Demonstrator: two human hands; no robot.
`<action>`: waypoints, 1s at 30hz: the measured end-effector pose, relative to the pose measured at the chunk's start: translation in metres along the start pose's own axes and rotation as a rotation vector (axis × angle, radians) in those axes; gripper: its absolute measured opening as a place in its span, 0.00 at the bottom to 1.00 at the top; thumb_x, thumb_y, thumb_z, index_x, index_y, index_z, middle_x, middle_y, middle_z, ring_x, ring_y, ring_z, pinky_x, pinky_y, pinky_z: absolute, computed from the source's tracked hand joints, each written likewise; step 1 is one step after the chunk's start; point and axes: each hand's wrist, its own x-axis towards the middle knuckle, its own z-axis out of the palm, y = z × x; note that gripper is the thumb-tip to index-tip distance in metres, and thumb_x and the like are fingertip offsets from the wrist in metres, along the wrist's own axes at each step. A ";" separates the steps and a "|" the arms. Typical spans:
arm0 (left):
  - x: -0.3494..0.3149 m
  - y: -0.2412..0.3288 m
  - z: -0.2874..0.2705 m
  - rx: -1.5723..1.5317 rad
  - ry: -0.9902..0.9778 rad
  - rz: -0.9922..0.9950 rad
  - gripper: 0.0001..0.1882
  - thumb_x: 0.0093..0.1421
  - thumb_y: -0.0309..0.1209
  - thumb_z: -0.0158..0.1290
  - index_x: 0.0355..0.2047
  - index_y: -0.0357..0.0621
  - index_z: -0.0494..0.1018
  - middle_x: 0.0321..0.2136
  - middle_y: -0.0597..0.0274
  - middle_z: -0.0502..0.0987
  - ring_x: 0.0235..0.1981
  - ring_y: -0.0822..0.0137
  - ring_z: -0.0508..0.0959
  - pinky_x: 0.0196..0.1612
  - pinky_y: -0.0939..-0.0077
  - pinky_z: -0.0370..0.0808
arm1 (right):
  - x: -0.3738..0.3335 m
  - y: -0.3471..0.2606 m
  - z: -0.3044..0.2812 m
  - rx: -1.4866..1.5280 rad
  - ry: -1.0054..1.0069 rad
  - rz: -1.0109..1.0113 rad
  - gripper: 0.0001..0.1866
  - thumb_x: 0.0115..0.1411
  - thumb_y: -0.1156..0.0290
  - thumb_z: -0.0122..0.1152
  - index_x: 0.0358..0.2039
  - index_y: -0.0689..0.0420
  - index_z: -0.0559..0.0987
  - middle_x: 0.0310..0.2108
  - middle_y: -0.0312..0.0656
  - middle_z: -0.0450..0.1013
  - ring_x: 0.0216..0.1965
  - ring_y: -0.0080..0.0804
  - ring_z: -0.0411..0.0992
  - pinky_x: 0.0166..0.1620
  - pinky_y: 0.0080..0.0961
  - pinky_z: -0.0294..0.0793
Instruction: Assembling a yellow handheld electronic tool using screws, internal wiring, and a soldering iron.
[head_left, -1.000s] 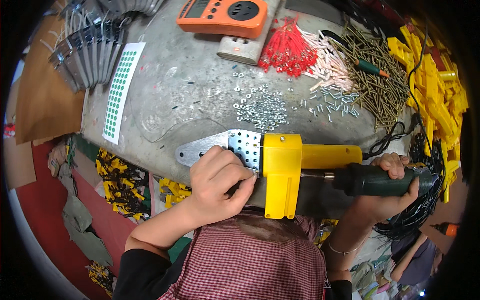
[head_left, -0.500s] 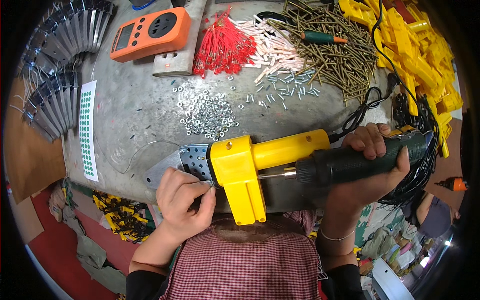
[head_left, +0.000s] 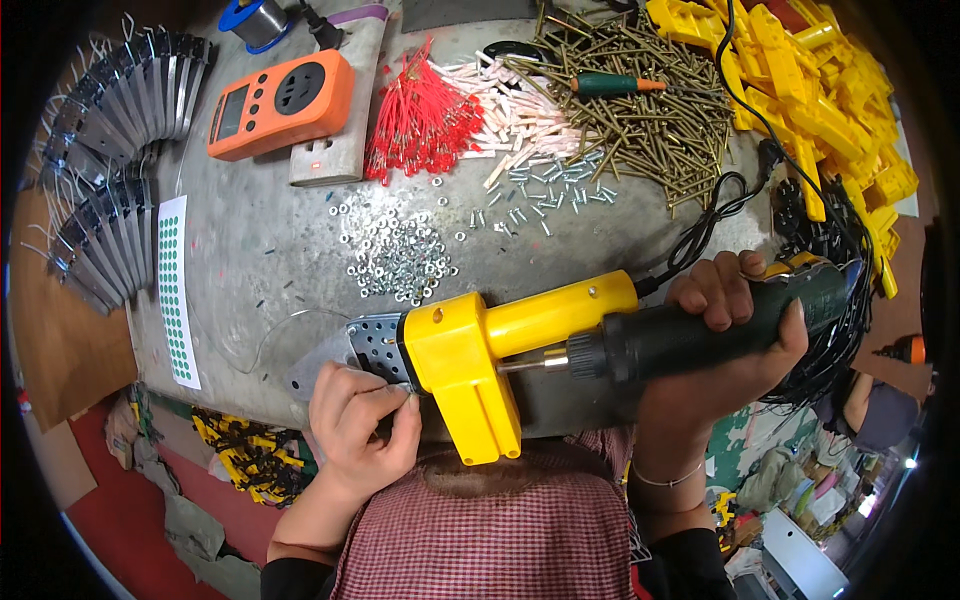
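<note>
A yellow plastic housing (head_left: pixel 450 345) with a round yellow handle (head_left: pixel 560 310) lies at the table's near edge. From its left end sticks a perforated metal bracket (head_left: pixel 376 342) with a flat grey pointed plate (head_left: pixel 318 366). My left hand (head_left: pixel 362 425) is closed, thumb and index finger pinched at the bracket's near corner against the housing; what sits between the fingertips is too small to make out. Wrapped round a dark green electric screwdriver (head_left: pixel 690 335) is my right hand (head_left: pixel 745 320). The screwdriver lies level, its bit (head_left: pixel 535 361) running left into the housing's side.
Loose nuts (head_left: pixel 402 258) lie beyond the bracket. Small screws (head_left: pixel 555 190), red lamps (head_left: pixel 425 120), long brass-coloured screws (head_left: pixel 640 130) and yellow housings (head_left: pixel 820 110) are heaped behind. An orange meter (head_left: pixel 280 105), metal plates (head_left: pixel 100 235) and a dotted sticker sheet (head_left: pixel 174 300) stand left.
My view has shifted slightly, so the tabletop things sit lower and farther left, and a blue spool shows more. Both hands keep their hold, with the bit still at the housing.
</note>
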 end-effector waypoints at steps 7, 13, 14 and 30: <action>0.002 -0.001 -0.002 -0.019 -0.020 -0.017 0.10 0.43 0.19 0.60 0.26 0.41 0.71 0.23 0.58 0.70 0.22 0.59 0.68 0.26 0.69 0.63 | -0.001 0.007 0.000 0.073 0.002 0.029 0.21 0.58 0.50 0.49 0.38 0.56 0.69 0.22 0.30 0.59 0.23 0.21 0.58 0.34 0.23 0.63; 0.007 0.000 -0.007 -0.112 -0.030 -0.142 0.08 0.43 0.21 0.63 0.26 0.40 0.77 0.24 0.59 0.75 0.24 0.61 0.74 0.27 0.70 0.69 | -0.001 0.004 0.000 0.133 -0.003 0.037 0.19 0.59 0.53 0.49 0.38 0.56 0.68 0.23 0.30 0.59 0.24 0.20 0.59 0.35 0.21 0.65; 0.007 0.001 -0.008 -0.168 -0.041 -0.195 0.08 0.44 0.21 0.63 0.27 0.39 0.79 0.25 0.59 0.77 0.25 0.61 0.75 0.28 0.71 0.71 | -0.001 0.004 -0.002 0.132 -0.022 0.024 0.18 0.59 0.54 0.50 0.38 0.57 0.67 0.24 0.31 0.60 0.24 0.20 0.60 0.35 0.20 0.65; 0.018 0.005 -0.011 -0.272 -0.077 -0.205 0.06 0.44 0.20 0.62 0.25 0.39 0.80 0.23 0.60 0.77 0.22 0.65 0.77 0.26 0.73 0.73 | -0.007 -0.001 -0.001 0.202 -0.078 -0.004 0.18 0.59 0.55 0.54 0.39 0.57 0.67 0.23 0.30 0.61 0.25 0.21 0.62 0.37 0.22 0.67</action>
